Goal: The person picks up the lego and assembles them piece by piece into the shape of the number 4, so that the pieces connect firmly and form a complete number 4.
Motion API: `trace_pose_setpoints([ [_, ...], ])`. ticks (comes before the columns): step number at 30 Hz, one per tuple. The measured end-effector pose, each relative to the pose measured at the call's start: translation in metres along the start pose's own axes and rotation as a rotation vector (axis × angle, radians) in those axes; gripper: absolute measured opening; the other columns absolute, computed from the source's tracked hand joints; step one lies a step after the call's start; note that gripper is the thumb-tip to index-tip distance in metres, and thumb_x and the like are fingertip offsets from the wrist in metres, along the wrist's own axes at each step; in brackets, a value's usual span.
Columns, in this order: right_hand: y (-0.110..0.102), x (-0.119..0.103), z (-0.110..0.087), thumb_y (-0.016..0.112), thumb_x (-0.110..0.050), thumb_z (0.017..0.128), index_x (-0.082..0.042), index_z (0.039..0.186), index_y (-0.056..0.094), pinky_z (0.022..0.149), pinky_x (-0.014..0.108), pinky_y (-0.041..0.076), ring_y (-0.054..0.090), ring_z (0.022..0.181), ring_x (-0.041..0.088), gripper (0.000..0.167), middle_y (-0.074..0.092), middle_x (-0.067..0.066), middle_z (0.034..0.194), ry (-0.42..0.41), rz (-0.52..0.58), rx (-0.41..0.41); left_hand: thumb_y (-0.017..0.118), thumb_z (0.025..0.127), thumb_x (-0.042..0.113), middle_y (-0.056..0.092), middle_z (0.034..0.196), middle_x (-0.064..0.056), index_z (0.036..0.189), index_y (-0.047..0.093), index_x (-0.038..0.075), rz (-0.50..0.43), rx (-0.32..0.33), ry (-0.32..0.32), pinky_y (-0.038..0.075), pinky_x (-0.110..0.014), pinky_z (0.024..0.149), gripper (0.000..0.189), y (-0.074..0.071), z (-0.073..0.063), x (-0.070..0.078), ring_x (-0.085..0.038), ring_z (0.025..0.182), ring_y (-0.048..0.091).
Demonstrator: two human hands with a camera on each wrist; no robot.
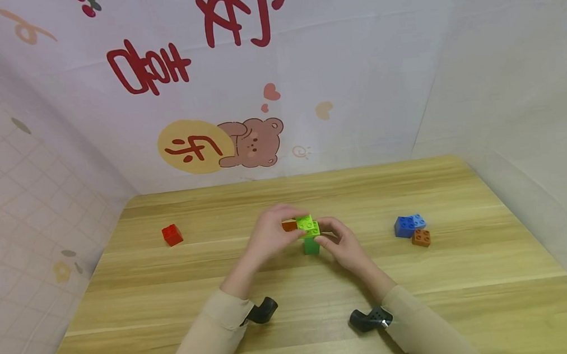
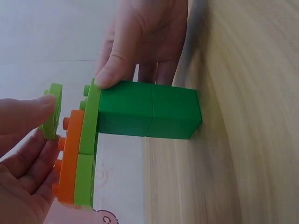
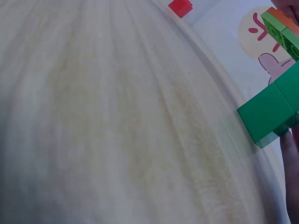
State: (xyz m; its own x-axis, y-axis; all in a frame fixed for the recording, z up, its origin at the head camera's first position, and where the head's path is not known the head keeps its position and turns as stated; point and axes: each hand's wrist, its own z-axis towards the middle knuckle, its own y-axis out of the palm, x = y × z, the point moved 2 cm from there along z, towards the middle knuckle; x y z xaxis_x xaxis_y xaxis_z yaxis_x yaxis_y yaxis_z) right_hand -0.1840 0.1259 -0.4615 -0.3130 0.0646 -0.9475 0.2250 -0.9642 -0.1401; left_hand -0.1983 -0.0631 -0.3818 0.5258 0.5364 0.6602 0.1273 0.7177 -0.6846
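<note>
My left hand [image 1: 267,236] pinches a small lime-green brick [image 2: 53,112] between thumb and fingers, just apart from the top of a stack. The stack has two dark green bricks [image 2: 149,109] standing on the table, with lime-green bricks [image 2: 90,123] across their top. A long orange brick [image 2: 71,156] lies on the lime ones and sticks out to the left with one of them. From the other side, my right hand [image 1: 344,246] grips the stack, its thumb near the joint of the lime and dark green bricks. Most of that hand is out of the right wrist view.
A red brick [image 1: 172,235] lies alone on the left of the wooden table [image 1: 297,333]. On the right sit a dark blue brick [image 1: 403,227], a light blue brick [image 1: 419,221] and an orange-brown brick [image 1: 421,238], close together. A printed cloth [image 1: 355,69] hangs behind the table.
</note>
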Motion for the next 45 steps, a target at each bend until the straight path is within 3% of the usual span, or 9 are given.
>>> trace_pose_setpoints([
  [20,0.0,0.001,0.0,0.062,0.008,0.093,0.011,0.123,0.055,0.102,0.048,0.045,0.054,0.115,0.035,0.03,0.057,0.025,0.122,-0.016,0.014,-0.007,0.083,0.08,0.006,0.07,0.112,-0.006,0.108,0.076,0.007,0.034,-0.039,-0.021,0.045,-0.041,0.1,0.029,0.016,0.01,-0.001,-0.024,0.11,0.061],
  [29,0.001,0.0,0.0,0.061,0.007,0.094,0.011,0.123,0.055,0.102,0.05,0.044,0.054,0.115,0.032,0.03,0.057,0.025,0.123,-0.011,0.018,-0.011,0.083,0.079,0.006,0.07,0.111,-0.006,0.108,0.076,0.007,0.024,-0.055,-0.046,0.048,-0.039,0.095,0.029,0.016,0.011,0.0,-0.023,0.108,0.062],
  [40,0.0,0.002,-0.001,0.061,0.007,0.094,0.011,0.124,0.055,0.103,0.05,0.044,0.053,0.117,0.039,0.031,0.057,0.025,0.124,-0.012,0.027,-0.01,0.083,0.08,0.006,0.071,0.106,-0.003,0.106,0.077,0.008,0.035,-0.088,-0.073,0.052,-0.032,0.086,0.027,0.014,0.012,0.002,-0.019,0.099,0.063],
  [45,0.0,0.002,-0.001,0.061,0.007,0.094,0.011,0.124,0.055,0.103,0.051,0.043,0.053,0.116,0.035,0.031,0.057,0.025,0.124,-0.016,0.034,-0.009,0.083,0.08,0.006,0.071,0.105,-0.004,0.106,0.077,0.009,0.019,-0.108,-0.092,0.054,-0.036,0.086,0.027,0.013,0.014,0.002,-0.019,0.097,0.064],
])
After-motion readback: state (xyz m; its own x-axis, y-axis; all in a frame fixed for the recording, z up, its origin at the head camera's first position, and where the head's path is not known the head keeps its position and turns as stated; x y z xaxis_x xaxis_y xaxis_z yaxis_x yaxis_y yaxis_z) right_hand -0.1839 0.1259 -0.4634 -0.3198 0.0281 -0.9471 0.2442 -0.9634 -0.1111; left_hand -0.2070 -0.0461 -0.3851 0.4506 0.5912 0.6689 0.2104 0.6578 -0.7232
